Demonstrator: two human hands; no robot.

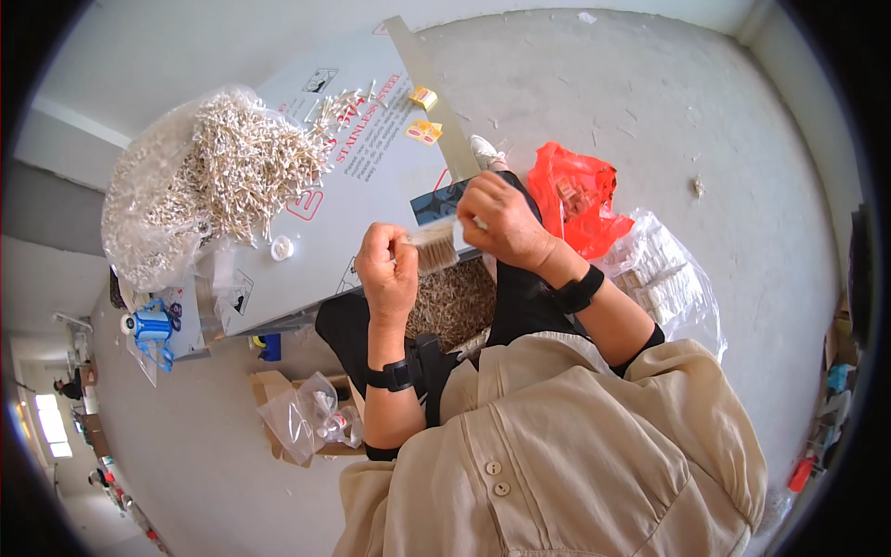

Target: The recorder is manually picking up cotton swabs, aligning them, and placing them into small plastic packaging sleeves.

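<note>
Between my two hands hangs a small clear bag of cotton swabs (434,249), its brown sticks lined up side by side. My left hand (388,274) is closed, pinching the bag's left top corner. At the other end, my right hand (509,223) is closed with its fingers curled at the bag's right edge. Below the bag, between my knees, lies a mass of loose swabs (455,302); what holds it is mostly hidden. A big heap of loose cotton swabs (246,162) spills from a large clear bag on the table to the left.
The steel-topped table (320,260) bears a white round lid (282,248) and two small yellow packets (424,132). A red bag (575,200) and a clear bag of white packs (664,278) stand at my right. A blue bottle (151,325) is far left; an open carton (278,408) sits below.
</note>
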